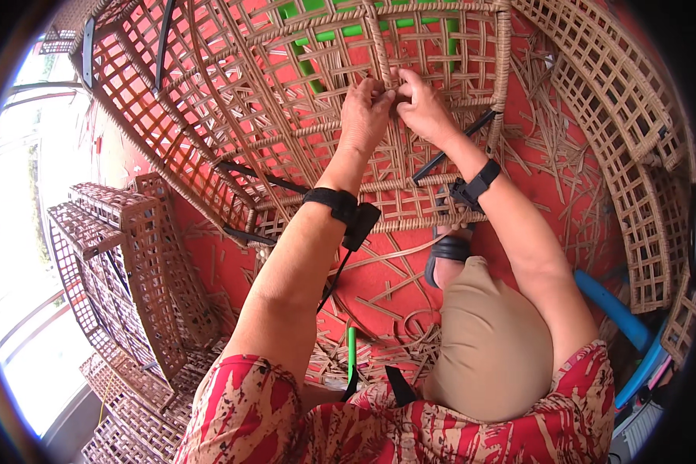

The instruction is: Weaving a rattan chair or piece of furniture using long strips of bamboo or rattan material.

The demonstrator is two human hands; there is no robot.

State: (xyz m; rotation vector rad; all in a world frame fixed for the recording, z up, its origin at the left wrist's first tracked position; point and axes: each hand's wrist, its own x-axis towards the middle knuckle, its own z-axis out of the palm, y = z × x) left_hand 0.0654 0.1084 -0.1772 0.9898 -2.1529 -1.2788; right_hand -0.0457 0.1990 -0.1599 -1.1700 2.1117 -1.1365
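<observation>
Head view: both bare hands meet at the middle of a large tan woven rattan lattice panel (301, 100) that stands tilted on a red floor (379, 271) in front of the person. The left hand (366, 110) has its fingers curled against a thick upright wrapped rib of the lattice, pinching what looks like a thin tan rattan strip (392, 87), though the strand itself is too fine to make out for certain. The right hand (421, 107) touches the left, its fingertips closed on the same spot just beside the rib. Each wrist carries a black strap band (331, 203); from the left one a black cable hangs down.

Behind the panel, at the top edge, a bright green plastic piece (317, 23) shows through the open squares. Loose tan cane offcuts (394, 332) lie scattered over the floor near the person's knee and black sandal (447, 251). At left, finished brown woven lattice baskets (124, 263) are stacked together; at right, more curved tan lattice frames (634, 139) lean well apart from the hands. A blue plastic stool leg (615, 305) sits beside the right thigh. No labels or packages can be made out.
</observation>
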